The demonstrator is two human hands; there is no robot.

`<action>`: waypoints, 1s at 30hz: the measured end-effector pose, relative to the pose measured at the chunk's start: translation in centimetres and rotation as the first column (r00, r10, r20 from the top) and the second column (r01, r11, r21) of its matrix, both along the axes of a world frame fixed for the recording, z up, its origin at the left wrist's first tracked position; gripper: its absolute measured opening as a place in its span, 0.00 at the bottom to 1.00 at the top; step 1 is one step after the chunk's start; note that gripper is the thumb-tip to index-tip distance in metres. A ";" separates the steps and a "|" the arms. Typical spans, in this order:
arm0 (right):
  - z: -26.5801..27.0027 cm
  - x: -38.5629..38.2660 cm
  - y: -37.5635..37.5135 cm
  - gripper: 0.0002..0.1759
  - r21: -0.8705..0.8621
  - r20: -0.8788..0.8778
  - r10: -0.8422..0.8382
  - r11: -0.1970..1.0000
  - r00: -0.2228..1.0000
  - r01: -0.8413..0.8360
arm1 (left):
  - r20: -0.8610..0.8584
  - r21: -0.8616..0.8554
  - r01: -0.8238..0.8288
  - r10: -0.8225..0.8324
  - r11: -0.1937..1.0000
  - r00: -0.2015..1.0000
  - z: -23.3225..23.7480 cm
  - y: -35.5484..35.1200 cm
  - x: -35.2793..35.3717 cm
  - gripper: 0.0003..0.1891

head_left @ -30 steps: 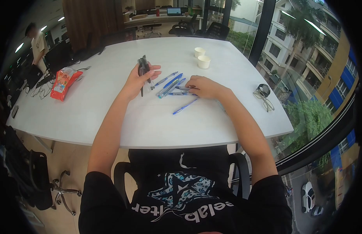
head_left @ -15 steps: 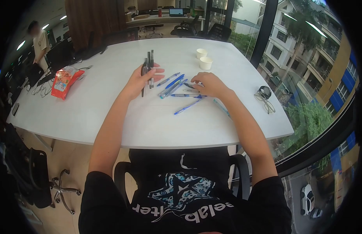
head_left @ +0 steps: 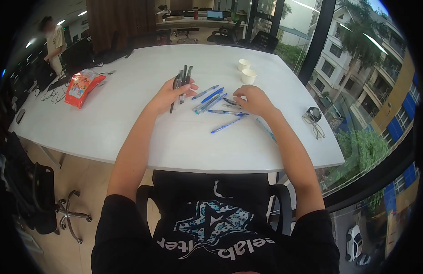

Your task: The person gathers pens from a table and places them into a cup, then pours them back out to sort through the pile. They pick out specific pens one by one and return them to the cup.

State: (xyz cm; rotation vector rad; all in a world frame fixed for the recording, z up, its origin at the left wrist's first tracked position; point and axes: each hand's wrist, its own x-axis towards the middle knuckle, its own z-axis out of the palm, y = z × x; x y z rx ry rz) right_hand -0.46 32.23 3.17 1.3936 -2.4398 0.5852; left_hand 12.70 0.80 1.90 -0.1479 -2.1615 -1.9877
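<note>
My left hand point(head_left: 174, 95) is closed around several black pens point(head_left: 182, 85), held roughly upright above the table, with the fingers showing behind them. Over the right side of a loose pile, my right hand point(head_left: 253, 99) has its fingers bent and pinched at the end of a black pen point(head_left: 229, 101). Blue pens point(head_left: 214, 95) lie between the two hands at various angles. Closer to my body, one thin blue pen point(head_left: 227, 124) rests apart from the pile. A light teal pen point(head_left: 266, 129) is partly covered by my right forearm.
Two white paper cups point(head_left: 249, 76) stand beyond my right hand. Glasses point(head_left: 317, 129) and a dark round object point(head_left: 313, 113) lie near the right edge of the white table point(head_left: 198, 153). A red snack bag point(head_left: 83, 87) and cables sit left. A person point(head_left: 55, 43) stands at the far left.
The view has shifted slightly, moving the scene to the right. My right-hand fingers have drawn closer together at the black pen. My left hand keeps its bundle of black pens.
</note>
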 end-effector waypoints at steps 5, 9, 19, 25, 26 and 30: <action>-0.1 -0.1 0.0 0.12 0.005 0.000 -0.014 1.000 1.000 0.014 | -0.189 0.168 0.024 0.009 0.986 0.982 -0.7 -0.2 -1.1 0.11; 0.0 -0.1 0.1 0.13 0.023 0.046 -0.028 0.999 0.999 0.027 | -0.234 0.289 0.068 0.001 0.955 0.972 -1.1 0.1 -1.3 0.09; 0.6 -0.5 1.1 0.13 -0.001 0.072 -0.087 0.996 0.994 0.087 | -0.154 -0.086 -0.117 0.103 0.989 0.983 -0.4 1.4 -0.5 0.15; 0.6 -1.3 1.4 0.12 -0.027 0.014 -0.127 0.992 0.992 0.127 | -0.093 0.023 -0.083 0.085 0.996 0.992 -1.0 0.1 -1.0 0.12; 0.6 -1.4 1.4 0.12 -0.026 0.010 -0.132 0.991 0.991 0.133 | -0.150 0.135 -0.067 0.087 0.989 0.985 -1.0 -0.2 -1.2 0.12; 0.5 -1.5 1.6 0.12 -0.040 0.020 -0.149 0.988 0.989 0.150 | -0.218 0.215 -0.044 0.092 0.976 0.972 -0.6 0.2 -1.2 0.09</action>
